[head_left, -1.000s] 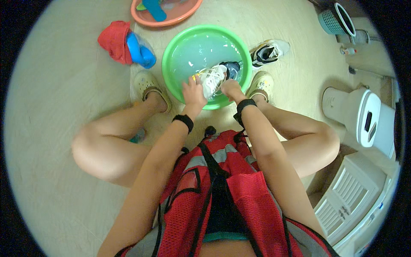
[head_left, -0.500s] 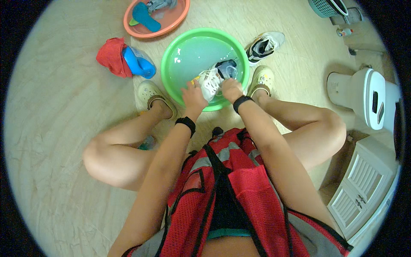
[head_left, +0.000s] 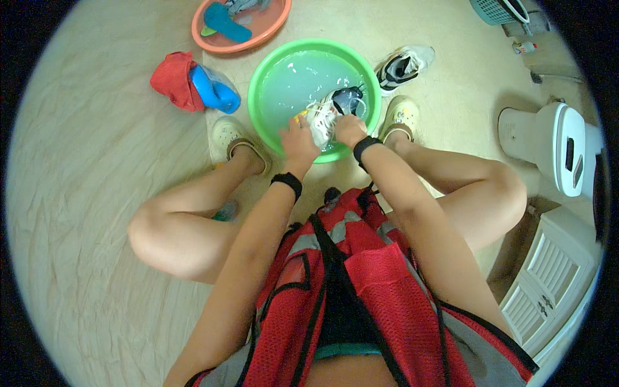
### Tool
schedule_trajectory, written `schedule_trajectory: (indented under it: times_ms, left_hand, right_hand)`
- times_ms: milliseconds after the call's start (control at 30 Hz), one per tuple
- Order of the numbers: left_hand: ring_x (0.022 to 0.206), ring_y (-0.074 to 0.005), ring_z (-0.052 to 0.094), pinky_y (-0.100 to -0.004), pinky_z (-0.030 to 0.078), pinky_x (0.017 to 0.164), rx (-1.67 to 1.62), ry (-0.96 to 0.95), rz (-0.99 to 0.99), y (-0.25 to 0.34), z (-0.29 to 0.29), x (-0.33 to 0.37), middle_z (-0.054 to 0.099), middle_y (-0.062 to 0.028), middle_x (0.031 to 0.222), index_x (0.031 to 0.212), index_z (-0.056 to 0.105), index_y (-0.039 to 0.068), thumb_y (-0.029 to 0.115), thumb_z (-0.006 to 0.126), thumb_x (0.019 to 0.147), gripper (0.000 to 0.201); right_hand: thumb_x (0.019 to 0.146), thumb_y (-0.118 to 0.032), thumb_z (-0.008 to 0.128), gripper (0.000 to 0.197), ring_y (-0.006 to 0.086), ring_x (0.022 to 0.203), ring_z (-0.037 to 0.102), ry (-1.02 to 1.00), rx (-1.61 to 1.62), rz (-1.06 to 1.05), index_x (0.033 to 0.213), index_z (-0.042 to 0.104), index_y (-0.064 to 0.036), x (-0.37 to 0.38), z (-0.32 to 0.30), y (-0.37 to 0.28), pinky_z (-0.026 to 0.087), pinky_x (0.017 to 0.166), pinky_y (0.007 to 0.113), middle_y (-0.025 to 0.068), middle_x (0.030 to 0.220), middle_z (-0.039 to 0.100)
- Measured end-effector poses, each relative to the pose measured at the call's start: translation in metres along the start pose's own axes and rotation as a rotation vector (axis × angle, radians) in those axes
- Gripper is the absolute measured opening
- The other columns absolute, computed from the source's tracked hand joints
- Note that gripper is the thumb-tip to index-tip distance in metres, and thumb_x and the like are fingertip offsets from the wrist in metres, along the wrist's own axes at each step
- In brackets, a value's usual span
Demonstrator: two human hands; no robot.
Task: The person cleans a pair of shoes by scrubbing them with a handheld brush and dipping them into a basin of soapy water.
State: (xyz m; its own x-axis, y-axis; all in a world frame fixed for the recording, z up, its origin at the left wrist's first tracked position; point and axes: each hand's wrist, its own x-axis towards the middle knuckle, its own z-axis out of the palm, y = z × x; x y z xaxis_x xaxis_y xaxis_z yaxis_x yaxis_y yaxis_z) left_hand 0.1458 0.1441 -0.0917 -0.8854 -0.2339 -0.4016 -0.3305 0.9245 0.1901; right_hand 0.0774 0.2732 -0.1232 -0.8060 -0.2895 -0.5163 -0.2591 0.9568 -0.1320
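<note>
A white sneaker (head_left: 320, 124) with laces and a dark heel lies tilted in the cloudy water of a round green basin (head_left: 256, 122). My left hand (head_left: 299, 143) grips its near left side, around the toe. A small yellow patch (head_left: 300, 117) shows beside those fingers; I cannot tell what it is. Curled at the shoe's right side is my right hand (head_left: 351, 131), its fingertips partly hidden, so what it pinches does not show. The second sneaker (head_left: 405, 67), white and black, sits on the floor just right of the basin.
An orange basin (head_left: 281, 26) with a teal insole-shaped piece (head_left: 227, 24) and grey cloth stands far left. Nearer are a red cloth (head_left: 175, 82) and a blue object (head_left: 216, 92). To the right are a toilet (head_left: 554, 145), a white louvred cabinet (head_left: 548, 271) and a teal basket (head_left: 493, 11).
The whole view has shifted slightly. Both hands stay at the sneaker in the basin, and the shoe has turned a little under them.
</note>
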Motion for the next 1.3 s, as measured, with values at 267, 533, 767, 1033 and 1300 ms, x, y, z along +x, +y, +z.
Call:
schedule_trajectory:
  times_ms: [267, 533, 767, 1033, 1300]
  left_hand:
    - [0.109, -0.0431, 0.045, -0.0478, 0.04, 0.092, -0.08, -0.089, -0.077, 0.003, -0.007, 0.006, 0.037, -0.0208, 0.127, 0.134, 0.032, 0.004, 0.021, 0.078, 0.052, 0.096]
    - [0.112, -0.0377, 0.046, -0.0474, 0.038, 0.094, 0.009, -0.035, -0.022, -0.007, 0.007, 0.009, 0.042, -0.0213, 0.124, 0.133, 0.031, 0.003, 0.027, 0.079, 0.051, 0.098]
    - [0.112, -0.0336, 0.047, -0.0472, 0.038, 0.093, 0.008, 0.02, 0.023, -0.002, 0.002, 0.01, 0.045, -0.0216, 0.12, 0.13, 0.034, -0.001, 0.026, 0.078, 0.054, 0.092]
    - [0.102, -0.0354, 0.048, -0.0417, 0.044, 0.084, 0.066, 0.059, 0.076, -0.002, 0.001, 0.005, 0.045, -0.0179, 0.116, 0.13, 0.036, -0.002, 0.022, 0.077, 0.055, 0.088]
    - [0.101, -0.0359, 0.048, -0.0397, 0.045, 0.084, 0.087, 0.013, 0.055, 0.001, -0.002, 0.004, 0.045, -0.0179, 0.116, 0.13, 0.036, -0.002, 0.028, 0.08, 0.051, 0.096]
  right_hand:
    - [0.074, -0.014, 0.055, 0.022, 0.0328, 0.084, 0.065, -0.269, -0.015, -0.193, 0.087, 0.068, -0.0011, -0.006, -0.008, 0.008, 0.052, 0.072, 0.042, 0.0188, 0.091, 0.065]
    - [0.077, -0.015, 0.05, 0.023, 0.0321, 0.084, 0.065, -0.317, -0.071, -0.265, 0.08, 0.069, -0.0033, -0.027, -0.023, -0.012, 0.053, 0.067, 0.037, 0.0185, 0.085, 0.066]
    - [0.078, -0.021, 0.049, 0.024, 0.0279, 0.079, 0.065, -0.084, -0.075, -0.279, 0.08, 0.07, -0.0079, 0.011, -0.024, 0.01, 0.052, 0.07, 0.039, 0.0147, 0.088, 0.067]
    - [0.079, -0.017, 0.051, 0.022, 0.027, 0.077, 0.065, 0.146, -0.572, -0.582, 0.082, 0.068, -0.0026, -0.022, -0.018, 0.047, 0.051, 0.05, 0.041, 0.0174, 0.089, 0.065]
    - [0.075, -0.013, 0.054, 0.017, 0.0308, 0.07, 0.065, -0.014, -0.446, -0.493, 0.081, 0.069, -0.0065, -0.027, -0.056, 0.041, 0.052, 0.055, 0.041, 0.0174, 0.078, 0.065]
